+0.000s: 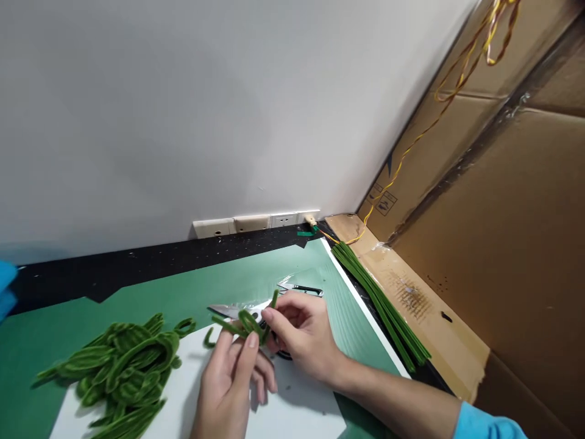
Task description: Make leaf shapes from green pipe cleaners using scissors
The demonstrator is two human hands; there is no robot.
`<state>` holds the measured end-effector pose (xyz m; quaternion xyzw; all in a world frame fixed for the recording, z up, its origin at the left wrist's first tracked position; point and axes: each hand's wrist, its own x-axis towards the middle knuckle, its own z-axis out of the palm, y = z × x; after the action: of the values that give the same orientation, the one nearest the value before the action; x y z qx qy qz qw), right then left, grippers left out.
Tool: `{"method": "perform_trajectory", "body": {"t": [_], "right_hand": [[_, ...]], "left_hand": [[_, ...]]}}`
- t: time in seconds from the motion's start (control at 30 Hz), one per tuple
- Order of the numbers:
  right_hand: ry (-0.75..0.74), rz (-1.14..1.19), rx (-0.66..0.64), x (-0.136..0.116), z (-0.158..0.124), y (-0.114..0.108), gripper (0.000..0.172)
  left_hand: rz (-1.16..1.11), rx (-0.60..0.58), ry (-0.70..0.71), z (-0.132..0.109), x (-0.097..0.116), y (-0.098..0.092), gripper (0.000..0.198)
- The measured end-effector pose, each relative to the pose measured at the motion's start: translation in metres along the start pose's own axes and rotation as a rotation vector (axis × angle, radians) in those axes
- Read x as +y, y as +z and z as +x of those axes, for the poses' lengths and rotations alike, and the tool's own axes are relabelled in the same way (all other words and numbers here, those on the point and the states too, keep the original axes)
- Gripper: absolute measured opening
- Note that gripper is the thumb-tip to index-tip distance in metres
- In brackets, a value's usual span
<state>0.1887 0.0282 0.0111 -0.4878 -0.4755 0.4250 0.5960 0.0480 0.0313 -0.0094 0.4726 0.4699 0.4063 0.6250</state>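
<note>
Clock centre set at the two hands; 12 o'clock is toward the wall.

9 o'clock: heap of bent green stems (132, 360), fuzzy, partly on the white sheet (311, 402) and partly on the green mat (183, 289) over the worktop (150, 265). Many are curved or looped; taken as the done share. Overlap prevents a count.

10 o'clock: small ring (185, 327) at the heap's edge. Beside it, nearer the hands, a hooked bit (209, 337); cannot tell whether it is loose or an end of the held piece.

10 to 11 o'clock: scissors (225, 310), blade showing, partly hidden by the hands.

Centre: left hand (231, 369), grip closed, thumb and fingers holding the looped stem (247, 320) above the sheet. Right hand (308, 335), grip narrow, thumb and finger pinching the same piece near an upright end. Loops present, ends sticking out; judged part-formed.

1 o'clock: small snips (307, 289), lying unheld on the mat.

2 to 3 o'clock: bundle of straight stems (380, 303) along the mat's edge. No bends visible; judged unworked stock, so a fair share apparently remains.
</note>
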Motion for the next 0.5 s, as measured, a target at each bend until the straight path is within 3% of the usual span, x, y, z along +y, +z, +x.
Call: {"method": "perform_trajectory", "body": {"t": [0.13,0.23,0.5], "right_hand": [[-0.189,-0.32,-0.006,0.015,-0.01,-0.012,0.021],[-0.288,-0.398,-0.008,0.015,-0.016,-0.016,0.017],[-0.206,-0.218,-0.047,0.01,-0.03,-0.023,0.023]], "left_hand": [[-0.012,-0.021,0.018,0.002,-0.011,-0.001,0.05],[-0.021,-0.04,0.02,-0.003,-0.009,0.001,0.049],[-0.073,-0.117,-0.028,-0.014,-0.001,0.005,0.039]]}}
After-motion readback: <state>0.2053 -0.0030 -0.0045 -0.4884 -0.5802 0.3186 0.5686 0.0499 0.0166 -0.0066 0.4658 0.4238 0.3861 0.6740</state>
